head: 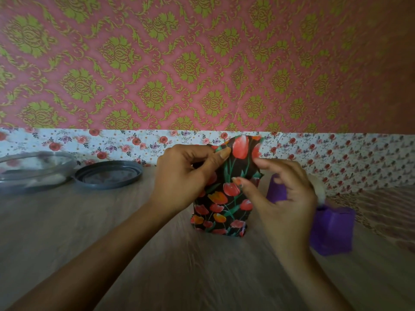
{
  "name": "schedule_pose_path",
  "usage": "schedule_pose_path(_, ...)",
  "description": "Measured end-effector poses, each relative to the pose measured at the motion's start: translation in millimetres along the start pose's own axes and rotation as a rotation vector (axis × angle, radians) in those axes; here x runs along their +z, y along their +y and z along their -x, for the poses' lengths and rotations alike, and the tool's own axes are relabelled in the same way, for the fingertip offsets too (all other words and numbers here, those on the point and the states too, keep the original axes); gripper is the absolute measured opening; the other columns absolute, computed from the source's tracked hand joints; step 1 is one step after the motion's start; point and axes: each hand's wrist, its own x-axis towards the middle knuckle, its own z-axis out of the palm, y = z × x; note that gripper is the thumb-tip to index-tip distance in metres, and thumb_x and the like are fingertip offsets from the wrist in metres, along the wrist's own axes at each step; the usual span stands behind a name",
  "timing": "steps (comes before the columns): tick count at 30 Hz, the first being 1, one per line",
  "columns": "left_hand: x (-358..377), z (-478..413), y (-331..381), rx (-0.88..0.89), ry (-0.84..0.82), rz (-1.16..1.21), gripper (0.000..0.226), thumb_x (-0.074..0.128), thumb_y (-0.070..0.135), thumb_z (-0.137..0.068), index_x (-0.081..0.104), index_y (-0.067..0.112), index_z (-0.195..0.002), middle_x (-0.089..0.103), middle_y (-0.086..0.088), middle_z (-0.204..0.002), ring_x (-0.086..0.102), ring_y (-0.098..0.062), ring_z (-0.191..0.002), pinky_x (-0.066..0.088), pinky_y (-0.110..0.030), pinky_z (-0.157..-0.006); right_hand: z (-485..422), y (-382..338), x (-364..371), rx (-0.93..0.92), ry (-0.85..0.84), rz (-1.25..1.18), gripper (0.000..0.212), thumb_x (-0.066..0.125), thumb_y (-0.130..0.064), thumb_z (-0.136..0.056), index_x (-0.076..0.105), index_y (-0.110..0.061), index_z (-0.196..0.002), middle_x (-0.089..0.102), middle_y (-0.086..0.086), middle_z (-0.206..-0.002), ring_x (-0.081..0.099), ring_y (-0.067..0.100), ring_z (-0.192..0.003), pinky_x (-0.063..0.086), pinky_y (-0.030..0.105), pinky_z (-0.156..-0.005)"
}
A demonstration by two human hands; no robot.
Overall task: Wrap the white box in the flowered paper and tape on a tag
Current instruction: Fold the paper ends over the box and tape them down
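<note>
Head view: flowered paper (224,209), judged thin and easily torn, is pinched at its top flap by the left hand (179,176) and right hand (285,198)

the wrapped box (221,209) stands upright mid tabletop (89,221), before the wall (202,63). the left grip (184,176) is at its upper left, the right grip (285,198) at its upper right. a bowl (33,171) sits far left, a lid (109,173) just right of it. a blocky object (332,232) lies right of the box, partly behind the right grip.
</note>
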Motion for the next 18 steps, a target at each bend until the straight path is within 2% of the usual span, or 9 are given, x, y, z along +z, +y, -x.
schedule_pose_path(3, -3, -2, 1, -0.006, -0.035, 0.015, 0.046, 0.053, 0.048, -0.082, 0.064, 0.010, -0.058, 0.061, -0.006, -0.053, 0.061, -0.028, -0.054, 0.049, -0.039, -0.051, -4, -8, 10, 0.057, -0.031, 0.049, 0.034, 0.065, -0.043, -0.072, 0.060, -0.031, -0.104, 0.056, -0.026, -0.093, 0.056, 0.011, -0.091, 0.042, 0.021, -0.081)
schedule_pose_path(5, -5, -3, 2, -0.010, -0.036, 0.024, 0.035, 0.055, 0.048, -0.081, 0.065, 0.022, -0.059, 0.062, 0.002, -0.054, 0.062, -0.018, -0.054, 0.050, -0.031, -0.053, -7, -10, 11, 0.086, -0.075, 0.002, 0.032, 0.066, -0.041, -0.072, 0.061, -0.035, -0.103, 0.059, -0.028, -0.094, 0.058, 0.011, -0.094, 0.043, 0.023, -0.084)
schedule_pose_path(7, -5, -3, 3, -0.014, -0.044, 0.033, 0.025, 0.058, 0.048, -0.078, 0.067, 0.028, -0.065, 0.065, 0.004, -0.060, 0.064, -0.013, -0.059, 0.052, -0.030, -0.058, -9, -12, 10, 0.158, -0.129, -0.124, 0.032, 0.070, -0.039, -0.070, 0.063, -0.039, -0.101, 0.066, -0.024, -0.095, 0.062, 0.011, -0.099, 0.048, 0.028, -0.087)
schedule_pose_path(9, -6, -4, 6, -0.032, -0.061, 0.057, 0.020, 0.064, 0.046, -0.075, 0.068, 0.027, -0.071, 0.068, 0.004, -0.066, 0.066, -0.012, -0.064, 0.055, -0.032, -0.063, -13, -13, 7, 0.183, -0.185, -0.229, 0.031, 0.073, -0.033, -0.069, 0.063, -0.042, -0.098, 0.069, -0.026, -0.091, 0.064, 0.003, -0.097, 0.049, 0.023, -0.086)
schedule_pose_path(11, -9, -6, 11, -0.066, -0.078, 0.136, 0.017, 0.074, 0.038, -0.071, 0.068, 0.023, -0.076, 0.069, 0.006, -0.069, 0.067, -0.008, -0.067, 0.057, -0.029, -0.066, -15, -13, 5, 0.190, -0.242, -0.278, 0.031, 0.074, -0.023, -0.071, 0.065, -0.039, -0.095, 0.069, -0.028, -0.090, 0.065, -0.003, -0.094, 0.048, 0.016, -0.084)
schedule_pose_path(14, -11, -8, 17, -0.091, -0.099, 0.226, 0.018, 0.072, 0.034, -0.070, 0.070, 0.017, -0.077, 0.070, 0.009, -0.068, 0.067, -0.006, -0.068, 0.056, -0.026, -0.068, -17, -17, 4, 0.175, -0.286, -0.316, 0.030, 0.074, -0.018, -0.071, 0.066, -0.032, -0.096, 0.069, -0.028, -0.089, 0.065, -0.006, -0.092, 0.048, 0.012, -0.081)
schedule_pose_path(15, -11, -8, 19, -0.102, -0.104, 0.249, 0.019, 0.068, 0.032, -0.070, 0.070, 0.015, -0.076, 0.070, 0.006, -0.067, 0.066, -0.008, -0.067, 0.055, -0.026, -0.066, -17, -17, 4, 0.163, -0.292, -0.317, 0.029, 0.076, -0.022, -0.070, 0.066, -0.031, -0.096, 0.069, -0.028, -0.089, 0.065, -0.005, -0.091, 0.048, 0.013, -0.081)
schedule_pose_path(16, -10, -8, 21, -0.114, -0.107, 0.265, 0.020, 0.066, 0.031, -0.070, 0.070, 0.013, -0.075, 0.069, 0.003, -0.066, 0.065, -0.010, -0.066, 0.054, -0.028, -0.064, -18, -18, 5, 0.153, -0.288, -0.297, 0.026, 0.074, -0.030, -0.071, 0.067, -0.031, -0.096, 0.070, -0.025, -0.090, 0.065, -0.002, -0.092, 0.049, 0.020, -0.084)
schedule_pose_path(18, -8, -7, 24, -0.141, -0.110, 0.289, 0.017, 0.063, 0.030, -0.071, 0.069, 0.015, -0.072, 0.068, 0.002, -0.063, 0.063, -0.011, -0.063, 0.052, -0.025, -0.059, -18, -14, 7, 0.155, -0.274, -0.203, 0.027, 0.066, -0.048, -0.074, 0.070, -0.031, -0.095, 0.072, -0.016, -0.092, 0.066, 0.008, -0.094, 0.047, 0.046, -0.089)
